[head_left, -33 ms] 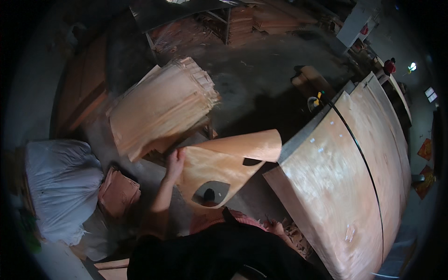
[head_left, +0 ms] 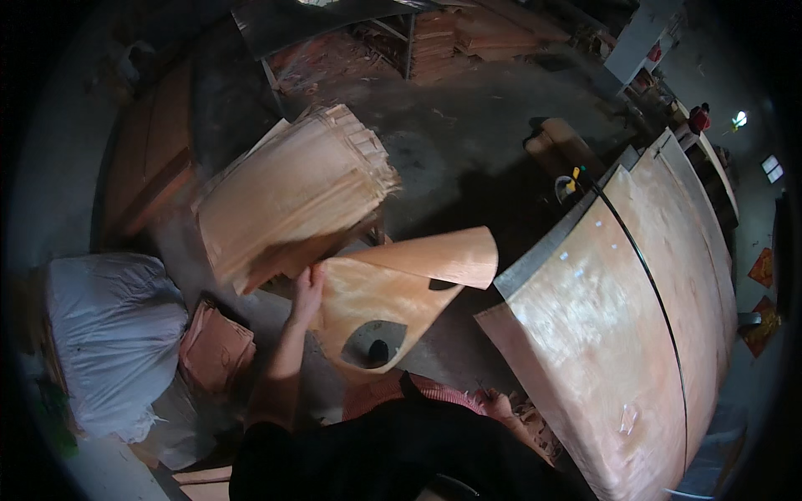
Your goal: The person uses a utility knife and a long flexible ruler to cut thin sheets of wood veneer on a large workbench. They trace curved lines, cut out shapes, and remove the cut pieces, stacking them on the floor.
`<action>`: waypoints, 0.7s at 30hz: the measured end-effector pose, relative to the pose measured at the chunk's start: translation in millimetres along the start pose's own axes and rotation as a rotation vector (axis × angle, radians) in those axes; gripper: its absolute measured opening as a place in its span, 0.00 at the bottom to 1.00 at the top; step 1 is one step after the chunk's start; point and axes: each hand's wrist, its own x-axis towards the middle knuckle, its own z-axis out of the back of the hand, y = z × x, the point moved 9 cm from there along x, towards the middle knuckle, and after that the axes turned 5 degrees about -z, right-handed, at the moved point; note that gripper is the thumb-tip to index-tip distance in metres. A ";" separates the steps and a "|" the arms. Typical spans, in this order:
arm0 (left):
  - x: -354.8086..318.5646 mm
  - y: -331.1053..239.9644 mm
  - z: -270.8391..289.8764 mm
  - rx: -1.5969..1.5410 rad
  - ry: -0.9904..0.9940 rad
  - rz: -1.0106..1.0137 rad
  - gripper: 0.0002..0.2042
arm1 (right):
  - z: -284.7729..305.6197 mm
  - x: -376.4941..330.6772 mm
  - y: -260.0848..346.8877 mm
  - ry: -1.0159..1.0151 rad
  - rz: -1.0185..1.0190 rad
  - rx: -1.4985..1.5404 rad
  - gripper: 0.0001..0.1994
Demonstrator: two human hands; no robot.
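Observation:
My left hand (head_left: 309, 292) grips the left edge of a thin wood veneer sheet (head_left: 359, 296), thumb over its upper corner. The sheet hangs in front of me, its far side curled over into a roll. A large eye-shaped hole and a smaller dark gap open in it; the floor and a dark rounded thing, perhaps a shoe, show through the large hole. My right hand (head_left: 499, 407) is low by my waist, beside a red-and-white striped cloth (head_left: 447, 392) and brownish scraps (head_left: 535, 430). Its fingers are too dim to read.
A stack of veneer sheets (head_left: 292, 184) stands ahead to the left. On the right is a long pile of pale boards (head_left: 610, 326) with a black cable (head_left: 643, 259) across it. A white sack (head_left: 117, 334) and folded brown sheets (head_left: 215, 346) sit at left.
The veneer sheet and my left hand have shifted slightly left in the view, and the dark rounded thing sits differently within the hole. My left hand keeps its grip.

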 end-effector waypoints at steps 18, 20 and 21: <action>241.2 143.7 136.2 0.917 -0.095 0.202 0.13 | 301.4 265.6 11.0 -0.865 -0.330 0.641 0.19; 270.9 142.6 112.7 1.131 0.076 0.415 0.15 | 325.9 263.2 20.0 -0.926 -0.508 0.153 0.24; 288.3 132.9 103.9 1.251 -0.001 0.301 0.16 | 325.4 268.6 17.4 -0.897 -0.490 0.116 0.25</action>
